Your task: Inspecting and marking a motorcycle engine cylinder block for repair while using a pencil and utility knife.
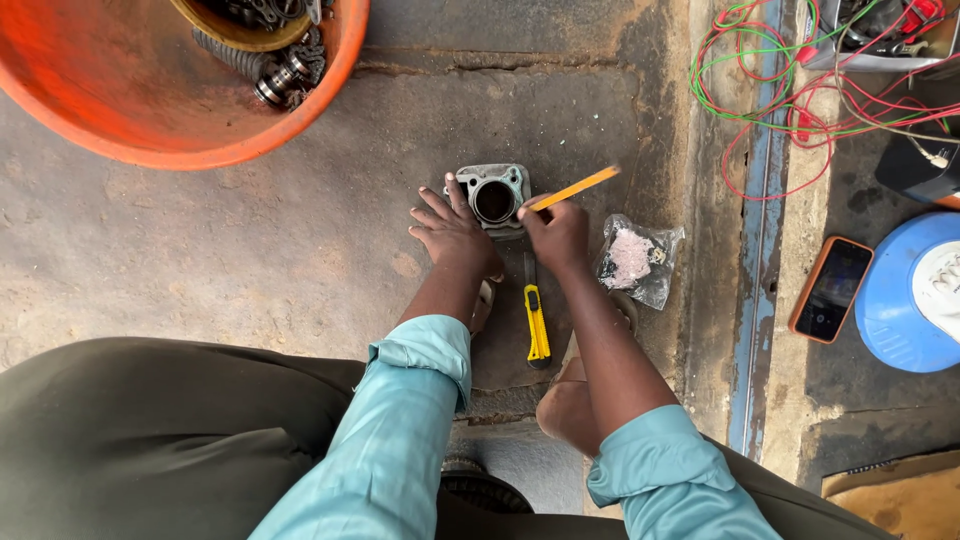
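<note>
A grey metal engine cylinder block (494, 196) with a round bore lies on a dark sheet on the concrete floor. My left hand (452, 232) rests flat against its left side, fingers spread, pressing it down. My right hand (556, 232) is closed on a yellow pencil (575, 187), whose tip touches the block's right edge. A yellow utility knife (536, 318) lies on the sheet between my forearms, blade end pointing toward the block.
A clear plastic bag (638, 262) with pinkish contents lies right of my right hand. An orange basin (190, 90) with metal parts sits top left. Red and green wires (790, 90), a phone (832, 288) and a blue cap (915, 295) are at right.
</note>
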